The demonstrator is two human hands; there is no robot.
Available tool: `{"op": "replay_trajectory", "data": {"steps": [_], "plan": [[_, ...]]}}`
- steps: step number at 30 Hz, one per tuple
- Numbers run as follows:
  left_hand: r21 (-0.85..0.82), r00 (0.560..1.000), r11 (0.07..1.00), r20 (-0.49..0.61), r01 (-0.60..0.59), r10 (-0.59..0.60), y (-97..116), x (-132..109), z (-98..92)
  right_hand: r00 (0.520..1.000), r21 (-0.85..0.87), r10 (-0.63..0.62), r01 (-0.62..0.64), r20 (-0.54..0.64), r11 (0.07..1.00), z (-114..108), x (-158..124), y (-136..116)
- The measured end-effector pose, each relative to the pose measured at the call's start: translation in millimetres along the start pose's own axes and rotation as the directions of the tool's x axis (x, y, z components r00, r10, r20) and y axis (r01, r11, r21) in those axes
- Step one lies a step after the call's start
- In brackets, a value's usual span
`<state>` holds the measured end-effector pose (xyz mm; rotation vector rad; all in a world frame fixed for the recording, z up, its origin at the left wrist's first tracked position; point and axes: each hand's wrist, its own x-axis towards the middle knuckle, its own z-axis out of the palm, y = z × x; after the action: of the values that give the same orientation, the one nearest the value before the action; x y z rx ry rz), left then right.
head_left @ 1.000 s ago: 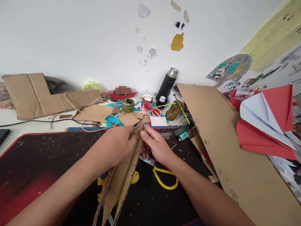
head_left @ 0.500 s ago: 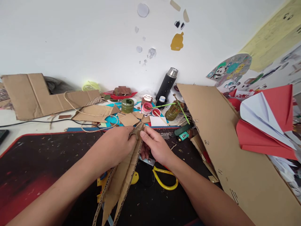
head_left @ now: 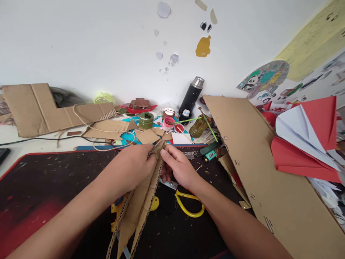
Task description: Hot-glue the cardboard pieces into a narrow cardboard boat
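Note:
A folded piece of corrugated cardboard (head_left: 141,205) stands between my hands, its layers spreading apart toward me and meeting at the far tip. My left hand (head_left: 136,165) is closed on its left side near that tip, the fingertips tucked inside the fold. On the opposite side, my right hand (head_left: 179,165) pinches the far end between thumb and fingers. Beneath lie yellow-handled scissors (head_left: 191,212), partly covered by the hand and cardboard. A yellow object (head_left: 115,216) shows left of the cardboard, mostly hidden.
A black mat (head_left: 67,183) covers the desk. Behind it stand a green paint jar (head_left: 146,121), a pink paint jar (head_left: 168,123), a black thermos (head_left: 192,95) and cardboard scraps (head_left: 148,137). A large cardboard sheet (head_left: 258,154) leans along the right, beside red folded paper (head_left: 304,158).
Almost nothing differs. Both hands keep the same hold on the cardboard, and the view has shifted very slightly.

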<state>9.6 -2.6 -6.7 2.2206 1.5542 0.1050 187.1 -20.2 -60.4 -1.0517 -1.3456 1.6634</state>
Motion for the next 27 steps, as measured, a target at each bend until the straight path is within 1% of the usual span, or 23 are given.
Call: {"op": "replay_trajectory", "data": {"steps": [13,18,24,27], "plan": [[0.010,1.000,1.000,-0.006,-0.008,0.008,1.7,-0.5,-2.0,1.000,-0.023,0.005,-0.006,-0.023,1.000,0.6,-0.5,-0.7],[-0.032,1.000,0.999,-0.017,-0.019,0.019,-0.6,0.4,-1.3,0.999,-0.031,0.021,-0.022,-0.034,0.999,1.6,-1.1,-2.2],[-0.060,0.998,0.998,-0.061,-0.036,0.032,-3.3,-1.1,-4.4,0.999,0.008,0.023,-0.022,-0.035,1.000,3.0,-1.3,-1.2],[-0.071,0.998,0.997,-0.057,-0.028,0.024,-5.4,-2.1,-6.7,0.999,0.026,0.024,-0.024,-0.023,0.999,3.3,-0.6,0.4]]}}
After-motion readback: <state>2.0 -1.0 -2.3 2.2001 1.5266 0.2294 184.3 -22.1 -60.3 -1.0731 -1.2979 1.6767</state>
